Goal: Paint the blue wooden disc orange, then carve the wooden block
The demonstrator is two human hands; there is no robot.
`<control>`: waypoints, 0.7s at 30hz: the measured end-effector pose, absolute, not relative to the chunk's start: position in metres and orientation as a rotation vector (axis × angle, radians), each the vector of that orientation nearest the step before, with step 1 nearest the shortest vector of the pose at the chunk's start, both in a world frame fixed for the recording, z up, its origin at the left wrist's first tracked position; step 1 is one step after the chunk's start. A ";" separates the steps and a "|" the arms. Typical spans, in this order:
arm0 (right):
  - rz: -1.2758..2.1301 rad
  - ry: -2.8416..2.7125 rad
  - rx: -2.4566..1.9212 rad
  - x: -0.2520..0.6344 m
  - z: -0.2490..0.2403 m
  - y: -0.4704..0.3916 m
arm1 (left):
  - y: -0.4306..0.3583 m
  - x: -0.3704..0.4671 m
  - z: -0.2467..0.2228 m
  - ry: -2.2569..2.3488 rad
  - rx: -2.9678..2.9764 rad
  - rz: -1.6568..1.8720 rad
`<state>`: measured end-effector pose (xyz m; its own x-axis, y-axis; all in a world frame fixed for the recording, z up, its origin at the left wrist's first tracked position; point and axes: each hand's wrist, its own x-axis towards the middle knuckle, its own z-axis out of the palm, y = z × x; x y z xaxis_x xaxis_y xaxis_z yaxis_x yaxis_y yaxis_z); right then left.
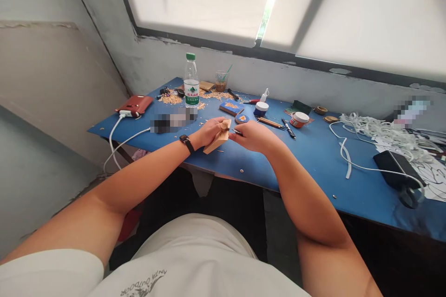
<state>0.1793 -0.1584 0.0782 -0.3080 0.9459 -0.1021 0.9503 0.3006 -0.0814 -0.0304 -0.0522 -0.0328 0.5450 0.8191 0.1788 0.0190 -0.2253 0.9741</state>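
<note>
My left hand (210,131), with a black watch on its wrist, is wrapped round a pale wooden block (215,143) over the table's front edge. The block tilts upward, and its top end looks partly cut, with a dark patch there. Close to that end on the right, my right hand (251,134) is closed round a small tool with a thin dark tip (238,131). It looks like a carving knife, but most of it is hidden in my fist. A small gap shows between the tip and the block.
On the blue table (306,162) stand a water bottle (191,86), a blue-lidded paint jar (261,109) and an orange jar (299,119). Wood shavings (170,96) lie at the back left. A brown leather case (136,104) and cables (344,158) flank the work area.
</note>
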 end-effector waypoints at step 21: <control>-0.104 2.554 1.978 0.186 0.056 -0.143 | -0.058 -0.027 -0.021 0.707 1.695 0.939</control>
